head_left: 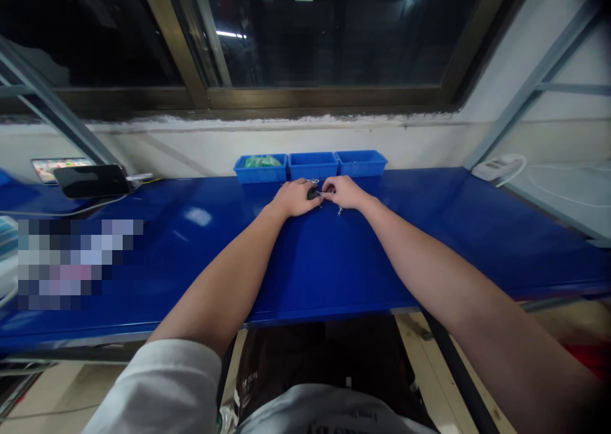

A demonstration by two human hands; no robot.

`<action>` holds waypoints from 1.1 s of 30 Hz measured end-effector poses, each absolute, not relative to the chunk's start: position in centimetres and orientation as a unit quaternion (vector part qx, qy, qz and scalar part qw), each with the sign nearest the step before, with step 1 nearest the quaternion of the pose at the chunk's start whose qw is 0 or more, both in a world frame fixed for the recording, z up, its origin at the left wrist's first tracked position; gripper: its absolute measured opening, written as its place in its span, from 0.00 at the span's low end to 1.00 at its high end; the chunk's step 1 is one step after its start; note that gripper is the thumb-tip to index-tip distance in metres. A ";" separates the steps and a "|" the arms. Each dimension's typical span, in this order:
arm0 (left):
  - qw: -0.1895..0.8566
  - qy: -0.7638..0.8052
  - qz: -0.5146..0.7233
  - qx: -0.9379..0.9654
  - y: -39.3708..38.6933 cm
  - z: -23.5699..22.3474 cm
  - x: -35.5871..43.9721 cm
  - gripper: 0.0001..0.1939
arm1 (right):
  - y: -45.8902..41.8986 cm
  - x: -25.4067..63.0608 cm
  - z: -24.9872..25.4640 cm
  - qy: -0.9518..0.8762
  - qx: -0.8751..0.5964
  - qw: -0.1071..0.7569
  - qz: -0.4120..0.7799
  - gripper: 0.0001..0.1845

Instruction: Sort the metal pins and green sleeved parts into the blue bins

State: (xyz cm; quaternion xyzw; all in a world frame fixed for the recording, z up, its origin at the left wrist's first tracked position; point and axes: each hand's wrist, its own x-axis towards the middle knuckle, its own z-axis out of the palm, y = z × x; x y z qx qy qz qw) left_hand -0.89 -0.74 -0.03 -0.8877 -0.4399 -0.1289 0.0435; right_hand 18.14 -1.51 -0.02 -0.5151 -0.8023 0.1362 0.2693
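Observation:
My left hand (296,198) rests on the blue tabletop with its fingers curled around something small and dark, too small to make out. Facing it, my right hand (345,193) is closed in a pinch, thumb and forefinger at some thin, shiny metal-looking pieces (318,194) between the two hands. A few more small shiny pieces (340,210) lie just below my right hand, and others (312,181) show behind the left fingers. Their exact kind cannot be made out.
Three blue bins stand against the wall behind my hands: the left bin (262,175) holds green material, beside the middle bin (313,168) and right bin (361,164). A phone (91,181) leans at the left; a white power strip (499,167) lies far right.

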 end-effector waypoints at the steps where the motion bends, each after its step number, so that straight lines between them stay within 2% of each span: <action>1: 0.044 -0.441 -0.129 -0.887 -0.8 0.0 -0.9 0.28 | -1.6 18.2 0.0 -0.808 -0.510 0.267 0.124 0.05; 7: 0.043 -0.444 -0.129 -0.885 -0.7 -0.1 -1.0 0.28 | -1.7 18.1 0.4 -0.812 -0.515 0.254 0.106 0.08; 10: 0.041 -0.443 -0.128 -0.886 -0.6 -0.2 -1.0 0.29 | -1.6 17.9 0.7 -0.797 -0.547 0.233 0.109 0.06; 16: 0.035 -0.442 -0.128 -0.887 -0.5 -0.2 -1.1 0.28 | -1.5 17.7 1.0 -0.762 -0.584 0.210 0.182 0.03; 25: 0.022 -0.444 -0.134 -0.886 -0.9 0.2 -1.1 0.31 | -1.5 18.0 0.7 -0.775 -0.552 0.258 0.166 0.08; 33: 0.038 -0.378 -0.202 -0.903 -0.1 0.1 -1.0 0.17 | -1.4 17.9 0.6 -0.791 -0.518 0.295 0.136 0.12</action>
